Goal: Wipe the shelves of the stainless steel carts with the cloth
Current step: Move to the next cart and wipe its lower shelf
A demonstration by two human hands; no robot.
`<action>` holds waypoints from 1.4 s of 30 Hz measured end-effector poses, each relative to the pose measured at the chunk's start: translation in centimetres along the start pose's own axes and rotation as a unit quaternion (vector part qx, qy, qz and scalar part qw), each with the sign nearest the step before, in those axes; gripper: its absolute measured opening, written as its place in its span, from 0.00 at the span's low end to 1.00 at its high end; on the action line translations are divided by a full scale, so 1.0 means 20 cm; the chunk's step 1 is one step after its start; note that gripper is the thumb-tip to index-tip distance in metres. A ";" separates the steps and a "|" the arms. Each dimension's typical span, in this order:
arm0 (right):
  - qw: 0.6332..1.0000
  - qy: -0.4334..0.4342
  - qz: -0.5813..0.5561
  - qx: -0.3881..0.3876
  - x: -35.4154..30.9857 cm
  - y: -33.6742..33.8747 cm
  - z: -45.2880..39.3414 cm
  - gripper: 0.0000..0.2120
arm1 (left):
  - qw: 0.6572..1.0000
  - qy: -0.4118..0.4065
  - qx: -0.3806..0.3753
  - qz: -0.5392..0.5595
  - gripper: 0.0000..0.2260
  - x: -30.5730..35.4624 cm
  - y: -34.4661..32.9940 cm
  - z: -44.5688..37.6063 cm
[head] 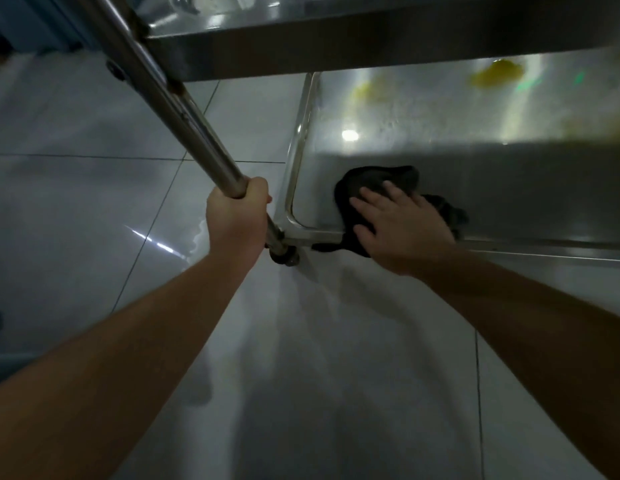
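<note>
While left hand (237, 220) grips post (183, 109), right hand (402, 226) presses cloth (370, 185), no writing legible

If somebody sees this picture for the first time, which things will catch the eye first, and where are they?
First, the right hand pressing flat on a dark cloth at the near left corner of the cart's lower shelf. Next, the left hand gripping the cart's steel post beside that corner. Farther back on the shelf, yellow stains stand out.
</note>
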State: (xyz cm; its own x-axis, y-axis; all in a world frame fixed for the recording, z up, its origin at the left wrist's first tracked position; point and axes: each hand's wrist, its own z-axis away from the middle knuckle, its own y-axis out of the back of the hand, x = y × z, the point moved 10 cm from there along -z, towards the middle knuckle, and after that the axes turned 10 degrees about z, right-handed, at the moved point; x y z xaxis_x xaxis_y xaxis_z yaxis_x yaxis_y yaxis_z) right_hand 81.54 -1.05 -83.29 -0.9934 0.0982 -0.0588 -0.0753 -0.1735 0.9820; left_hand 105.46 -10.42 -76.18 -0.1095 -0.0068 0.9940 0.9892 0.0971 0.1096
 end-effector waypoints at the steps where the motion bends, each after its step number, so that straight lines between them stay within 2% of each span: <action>1: 1.000 0.028 0.001 0.000 -0.03 0.00 0.00 0.31 | 1.000 0.011 0.007 -0.020 0.13 0.00 0.01 0.00; 4: 0.998 0.065 0.003 -0.004 0.04 -0.02 0.04 0.30 | 0.992 0.046 0.025 -0.116 0.13 -0.05 0.06 0.03; 6: 0.999 0.052 0.006 -0.003 0.16 -0.04 0.09 0.31 | 0.973 0.098 0.008 -0.209 0.18 -0.17 0.08 0.12; 8: 0.999 0.036 0.014 -0.003 0.30 -0.06 0.15 0.32 | 0.938 0.189 -0.059 -0.286 0.18 -0.39 0.07 0.29; 10: 0.999 0.022 0.025 -0.005 0.45 -0.06 0.23 0.33 | 0.872 0.243 -0.174 -0.387 0.14 -0.55 0.01 0.48; 12: 0.999 -0.001 0.035 -0.004 0.61 -0.05 0.32 0.35 | 0.829 0.221 -0.282 -0.429 0.09 -0.58 -0.10 0.59; 14: 0.999 -0.027 0.041 -0.004 0.78 -0.04 0.42 0.36 | 0.807 0.152 -0.362 -0.441 0.06 -0.50 -0.26 0.63; 19: 0.996 -0.070 0.046 -0.023 1.14 -0.05 0.63 0.37 | 0.769 -0.037 -0.445 -0.458 0.06 -0.22 -0.66 0.73; 22: 0.995 -0.082 0.030 -0.038 1.18 -0.07 0.64 0.33 | 0.772 -0.134 -0.452 -0.426 0.08 -0.09 -0.90 0.79; 24: 0.994 -0.100 0.014 -0.030 1.15 -0.07 0.61 0.30 | 0.773 -0.203 -0.427 -0.423 0.09 -0.02 -1.08 0.79; 26: 0.993 -0.115 0.004 -0.011 1.12 -0.06 0.59 0.30 | 0.779 -0.226 -0.395 -0.431 0.11 0.02 -1.25 0.78; 31: 0.995 -0.096 -0.007 0.004 1.16 -0.06 0.60 0.33 | 0.809 -0.195 -0.361 -0.421 0.21 -0.06 -1.54 0.82; 35: 0.994 -0.108 0.000 0.012 1.29 -0.05 0.66 0.33 | 0.827 -0.187 -0.333 -0.412 0.25 -0.13 -1.58 0.82; 39: 0.986 -0.169 0.002 0.016 1.60 -0.04 0.81 0.31 | 0.824 -0.151 -0.309 -0.450 0.29 -0.22 -1.50 0.76; 42: 0.975 -0.220 -0.004 0.012 1.91 -0.04 0.97 0.31 | 0.820 -0.160 -0.295 -0.463 0.30 -0.23 -1.50 0.75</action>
State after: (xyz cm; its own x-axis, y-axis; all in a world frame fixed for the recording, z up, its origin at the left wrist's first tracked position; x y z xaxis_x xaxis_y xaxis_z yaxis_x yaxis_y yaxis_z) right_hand 45.42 21.86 -82.92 -0.8588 0.5122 0.0116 -0.0750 -0.1481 0.9861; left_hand 74.88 1.73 -84.09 -0.7665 0.4656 0.4424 0.3325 -0.3017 0.8936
